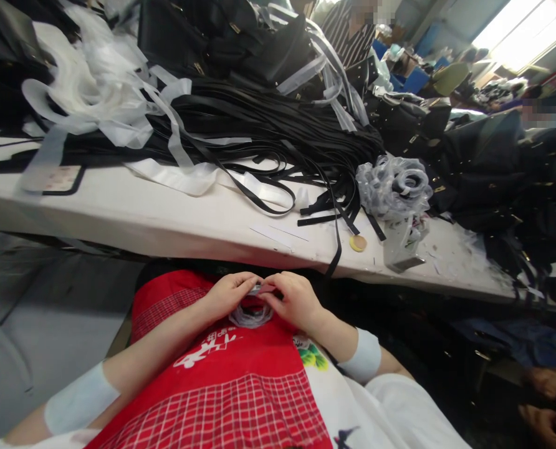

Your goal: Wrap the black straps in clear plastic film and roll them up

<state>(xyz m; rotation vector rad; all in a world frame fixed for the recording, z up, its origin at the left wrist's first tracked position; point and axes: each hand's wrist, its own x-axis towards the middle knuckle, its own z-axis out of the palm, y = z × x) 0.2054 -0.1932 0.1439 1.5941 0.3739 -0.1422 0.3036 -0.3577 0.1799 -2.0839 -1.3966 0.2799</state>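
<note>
— Since both hands meet low over the lap, where do I tag the thing?

— Between them. Left hand (229, 293) and right hand (294, 298) are fingertip to fingertip just under the table (175, 218) edge, above the red apron (240, 380). Each one pinches an end of the translucent strip (252, 315). Thumbs and forefingers are pressed together, the other fingers curled in.

— Which way does it lie?

— The held part runs left to right across the body, from one pinch to the other. The slack hangs below as a small loop that touches the apron. What exactly sits at the pinch point is too small to tell.

— Which hand is nearer?

— Neither, call it even: both are on it. The loop hangs a bit toward the left hand's side.

— Cuffs?

— White cuff (364, 357) on the right forearm, and another on the left.

— Table stuff, quick.

— Big pile of black straps (282, 131) across the middle, with one strap dangling over the near edge just right of the hands. White strips (100, 100) are heaped at the far left. A bundle of clear tape rings (394, 184) sits to the right, with a small round disc (358, 242) near it at the edge. Dark bags are stacked at the back and right. All of it is well apart from the hands.

— Anyone else?

— Another person's hands (546, 405) are at the bottom right corner, apart from these two and blurred. Don't mix them up.
</note>
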